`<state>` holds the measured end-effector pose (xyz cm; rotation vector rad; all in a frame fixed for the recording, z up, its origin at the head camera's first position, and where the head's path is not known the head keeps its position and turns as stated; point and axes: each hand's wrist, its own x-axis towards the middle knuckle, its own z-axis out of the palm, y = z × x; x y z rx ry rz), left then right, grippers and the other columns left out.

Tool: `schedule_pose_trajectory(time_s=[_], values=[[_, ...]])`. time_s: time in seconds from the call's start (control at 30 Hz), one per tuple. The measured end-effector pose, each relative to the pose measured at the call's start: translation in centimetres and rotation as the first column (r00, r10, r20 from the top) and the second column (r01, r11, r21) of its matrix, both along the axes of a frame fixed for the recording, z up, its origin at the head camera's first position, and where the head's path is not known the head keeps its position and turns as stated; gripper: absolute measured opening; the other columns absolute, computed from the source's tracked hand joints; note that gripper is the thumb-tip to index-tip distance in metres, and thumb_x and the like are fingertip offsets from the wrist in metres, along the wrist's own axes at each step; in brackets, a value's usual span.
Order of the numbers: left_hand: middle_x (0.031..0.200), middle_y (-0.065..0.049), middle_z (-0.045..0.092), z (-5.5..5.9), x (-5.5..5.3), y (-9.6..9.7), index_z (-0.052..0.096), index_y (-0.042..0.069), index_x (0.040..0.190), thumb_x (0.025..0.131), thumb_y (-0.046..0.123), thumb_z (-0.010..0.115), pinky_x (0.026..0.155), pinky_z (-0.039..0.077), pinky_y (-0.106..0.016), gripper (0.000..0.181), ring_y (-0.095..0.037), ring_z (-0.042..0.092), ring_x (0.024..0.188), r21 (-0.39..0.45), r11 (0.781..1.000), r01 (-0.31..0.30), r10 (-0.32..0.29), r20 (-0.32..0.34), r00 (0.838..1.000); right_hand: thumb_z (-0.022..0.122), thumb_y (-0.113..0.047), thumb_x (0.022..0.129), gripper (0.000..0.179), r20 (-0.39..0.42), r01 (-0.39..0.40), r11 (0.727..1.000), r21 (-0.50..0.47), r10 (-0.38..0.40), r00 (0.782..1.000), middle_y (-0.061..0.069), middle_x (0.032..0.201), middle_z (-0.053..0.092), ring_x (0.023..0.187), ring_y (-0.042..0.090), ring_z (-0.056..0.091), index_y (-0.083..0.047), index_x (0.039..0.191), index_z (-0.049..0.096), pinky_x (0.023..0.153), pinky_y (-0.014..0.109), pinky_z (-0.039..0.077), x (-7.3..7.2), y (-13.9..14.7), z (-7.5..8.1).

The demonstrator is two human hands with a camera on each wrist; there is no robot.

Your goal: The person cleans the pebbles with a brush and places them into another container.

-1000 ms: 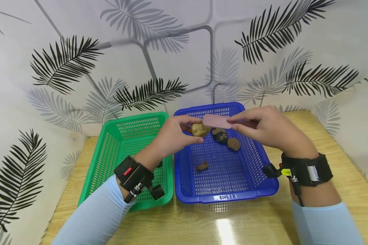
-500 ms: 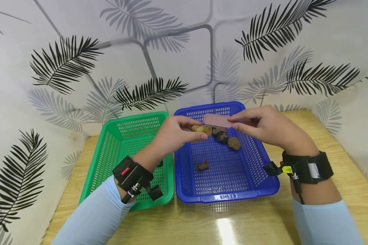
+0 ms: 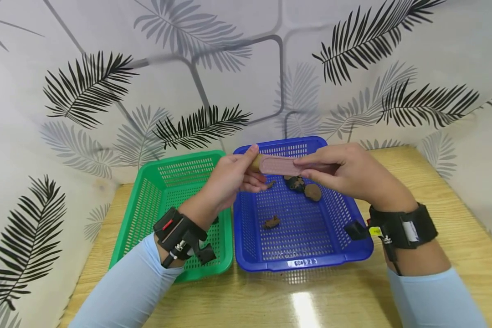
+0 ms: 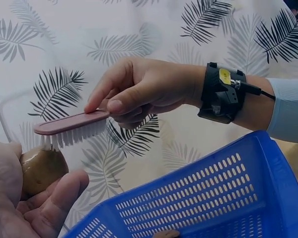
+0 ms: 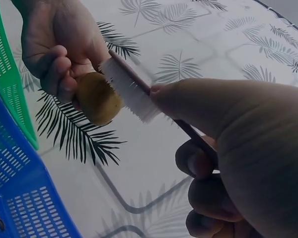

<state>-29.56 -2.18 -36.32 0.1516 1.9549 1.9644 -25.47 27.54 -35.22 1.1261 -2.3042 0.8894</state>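
Brush (image 3: pixel 278 166) bristles against a potato (image 4: pixel 43 171), above the blue basket (image 3: pixel 303 263)
Head: the left hand (image 3: pixel 227 180) grips the potato above the blue basket's far left part; the right hand (image 3: pixel 338 168) pinches the brush, perhaps held there so crumbs drop into that basket, where brown lumps (image 3: pixel 312 192) lie. Left wrist: bristles face down onto the potato's top, which the left fingers leave bare, likely for access. Right wrist: 1 thumb presses the brush back, probably steadying it; fingers curl beneath.

Wood tbl (image 3: pixel 344 300), wht backdrop (image 3: pixel 239 84) behind w/ blk & gry leaf print (image 3: pixel 91 89).
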Motion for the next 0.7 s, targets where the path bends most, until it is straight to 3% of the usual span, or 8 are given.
schedule_pose_trajectory(time_s=[0.27,0.4,0.53,0.7], values=[[0.078,-0.007,0.076,0.1,-0.1,-1.5,0.065,-0.009,0.14,0.121,0.05,0.054,0.059,0.067,-0.021,0.063,-0.011,0.075,0.06,0.014,1.0,-0.019,0.018,0.049,0.999,0.092,-0.012,0.097,0.026,0.041,0.16,0.975,0.153,-0.168,0.985,-0.006,0.099,0.083,0.066,0.0,0.051,-0.019,0.122,0.09,0.056,0.019,0.045,0.3,0.9,0.3],[0.081,-0.005,0.077,0.1,-0.2,-2.8,0.063,-0.008,0.145,0.121,0.047,0.055,0.062,0.067,-0.021,0.061,-0.011,0.075,0.063,0.008,1.0,-0.01,0.01,0.057,0.998,0.092,-0.013,0.098,0.024,0.043,0.205,0.963,0.174,-0.215,0.976,0.0,0.105,0.087,0.064,0.0,0.049,-0.018,0.122,0.09,0.055,0.021,0.044,0.1,1.2,0.2],[0.091,-0.005,0.076,-0.4,-0.2,-4.4,0.064,-0.004,0.148,0.121,0.043,0.058,0.067,0.068,-0.021,0.054,-0.012,0.076,0.071,-0.048,0.999,-0.001,0.004,0.061,0.998,0.092,-0.015,0.099,0.024,0.055,0.238,0.954,0.18,-0.252,0.966,0.001,0.106,0.087,0.062,0.001,0.047,-0.019,0.122,0.091,0.055,0.022,0.043,0.1,1.4,0.1],[0.113,-0.013,0.077,-1.2,-0.4,-6.8,0.07,-0.001,0.14,0.115,0.03,0.07,0.078,0.072,-0.026,0.04,-0.015,0.079,0.083,-0.2,0.98,-0.016,0.018,0.004,1.0,0.09,-0.018,0.101,0.022,0.076,0.265,0.943,0.203,-0.285,0.956,-0.001,0.103,0.085,0.06,0.002,0.047,-0.02,0.123,0.09,0.054,0.023,0.042,0.0,1.5,0.3]])
